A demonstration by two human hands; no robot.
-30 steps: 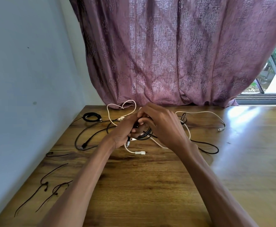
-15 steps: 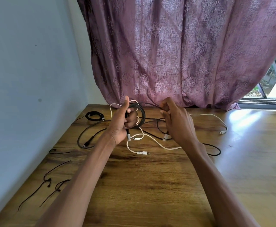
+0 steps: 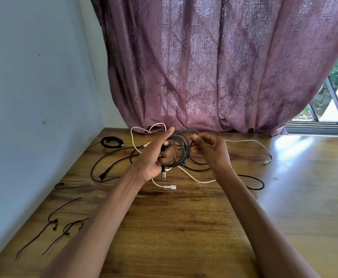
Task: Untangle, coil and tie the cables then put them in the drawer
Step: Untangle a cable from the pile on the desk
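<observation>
My left hand [image 3: 155, 157] grips a coil of black cable [image 3: 182, 151] held upright above the wooden table [image 3: 174, 227], with a silver plug [image 3: 163, 174] hanging below the palm. My right hand [image 3: 210, 151] pinches the free run of the same black cable at the coil's top right. Under the hands lies a white cable [image 3: 194, 178] with a white plug [image 3: 170, 187]. A second white cable [image 3: 250, 143] runs to the right. A loose black cable [image 3: 108, 167] loops at the left, another black loop [image 3: 256, 182] lies at the right, and a small tied black coil [image 3: 112, 141] sits near the wall.
Several thin black ties [image 3: 63, 225] lie at the table's front left, one more [image 3: 67, 186] by the wall. A grey wall [image 3: 33, 97] bounds the left side. A purple curtain [image 3: 214, 67] hangs at the back, with a window grille [image 3: 334, 101] at the right.
My hands rose from the table and parted. The black cable went from a bunch held low to an upright coil in my left hand, and my right hand came back to its top.
</observation>
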